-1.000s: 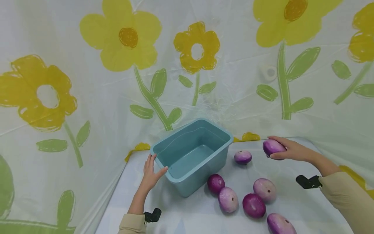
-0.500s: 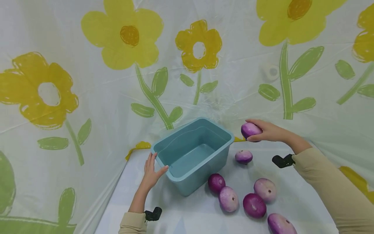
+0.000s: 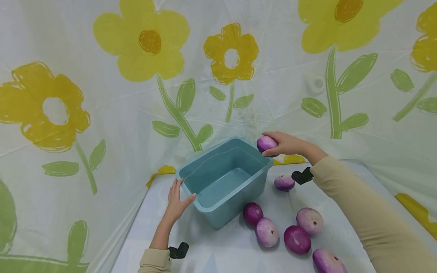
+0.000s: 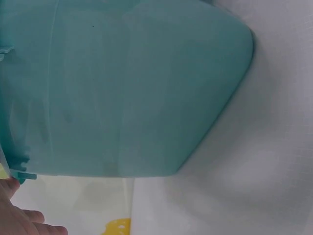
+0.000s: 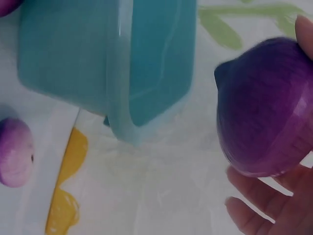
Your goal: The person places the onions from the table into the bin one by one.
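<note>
A red onion is pinched between the fingers and thumb of my right hand, held up over the far right corner of a blue-green plastic bin. In the right wrist view the onion shows its pointed end toward the bin, with fingers beneath it. My left hand touches the bin's left corner with fingers and thumb spread along the rim. The left wrist view is mostly filled by the bin's outer wall, with fingertips at the lower left. Inside, the visible bin floor is bare.
Several more red onions lie on the white tabletop right of the bin: one near its far right corner, a dark one against a pale one, others nearer the front. A flower-printed curtain hangs behind the table.
My right hand has carried the onion leftward and up, from above the right side of the table to the bin's far right corner. My left hand and the bin stay put.
</note>
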### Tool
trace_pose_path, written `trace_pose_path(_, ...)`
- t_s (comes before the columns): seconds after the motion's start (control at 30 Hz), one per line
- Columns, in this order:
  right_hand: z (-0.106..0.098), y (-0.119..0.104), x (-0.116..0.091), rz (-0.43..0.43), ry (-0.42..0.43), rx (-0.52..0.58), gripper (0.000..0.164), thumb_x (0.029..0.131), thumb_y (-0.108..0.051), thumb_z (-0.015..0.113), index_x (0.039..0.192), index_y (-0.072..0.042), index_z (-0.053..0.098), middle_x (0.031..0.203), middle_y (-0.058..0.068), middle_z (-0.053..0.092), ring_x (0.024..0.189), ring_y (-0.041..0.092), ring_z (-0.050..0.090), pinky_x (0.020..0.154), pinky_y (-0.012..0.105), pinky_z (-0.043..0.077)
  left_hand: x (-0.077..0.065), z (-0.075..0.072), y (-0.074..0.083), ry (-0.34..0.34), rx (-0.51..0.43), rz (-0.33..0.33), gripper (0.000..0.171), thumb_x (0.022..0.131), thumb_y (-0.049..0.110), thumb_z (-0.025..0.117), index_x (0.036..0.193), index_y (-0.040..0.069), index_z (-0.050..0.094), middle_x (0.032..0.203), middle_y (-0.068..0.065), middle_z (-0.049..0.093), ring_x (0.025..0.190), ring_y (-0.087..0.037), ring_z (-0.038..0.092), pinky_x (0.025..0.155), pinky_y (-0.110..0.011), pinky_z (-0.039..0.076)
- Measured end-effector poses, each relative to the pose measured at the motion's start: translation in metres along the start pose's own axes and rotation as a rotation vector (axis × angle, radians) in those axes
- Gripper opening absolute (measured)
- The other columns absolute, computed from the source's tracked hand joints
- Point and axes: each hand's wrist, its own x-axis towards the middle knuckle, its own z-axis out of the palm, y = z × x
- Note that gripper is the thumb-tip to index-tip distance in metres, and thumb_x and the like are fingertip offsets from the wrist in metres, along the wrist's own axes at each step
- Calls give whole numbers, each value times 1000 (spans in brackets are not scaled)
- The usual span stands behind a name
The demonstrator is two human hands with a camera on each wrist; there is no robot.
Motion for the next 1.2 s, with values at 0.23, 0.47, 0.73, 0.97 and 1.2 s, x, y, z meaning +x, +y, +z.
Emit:
trace_pose_path(0.23, 22, -22, 26, -40, 22, -104, 87, 75, -47, 69, 143, -12, 28, 139, 20, 34, 122, 37, 38, 90, 50, 45, 0, 1, -1, 2, -7, -4, 87, 81, 50, 61, 146, 19, 13, 154, -11, -7, 138, -40, -7, 99, -68, 16)
trace_pose_path(0.47, 49, -41, 44, -37, 13, -71, 85, 75, -45, 68, 143, -13, 29, 137, 20, 36, 119, 36, 40, 89, 48, 46, 0, 1, -3, 3, -29, 2, 86, 81, 49, 61, 146, 19, 13, 154, -11, -7, 138, -39, -7, 99, -69, 16)
trace_pose_path(0.73, 74, -49, 50, -15, -41, -64, 83, 77, -43, 67, 143, -11, 29, 134, 21, 39, 118, 36, 40, 88, 46, 47, 1, 2, -2, -3, -31, 9, 86, 81, 50, 59, 146, 19, 12, 154, -10, -8, 138, -39, -7, 99, -69, 15)
trace_pose_path(0.97, 80, -57, 52, 0, -93, -64, 80, 83, -47, 59, 145, -10, 24, 142, 21, 33, 129, 40, 32, 99, 53, 35, 2, 2, -4, 2, -31, 12, 85, 82, 51, 59, 146, 20, 12, 154, -10, -8, 138, -39, -6, 99, -69, 16)
trace_pose_path(1.2, 76, -59, 48, -17, -77, -61, 79, 84, -49, 57, 145, -10, 24, 145, 21, 29, 131, 39, 29, 102, 56, 29, 2, 3, -5, 3, -30, 11, 85, 82, 51, 59, 146, 19, 12, 154, -10, -8, 138, -40, -6, 99, -69, 15)
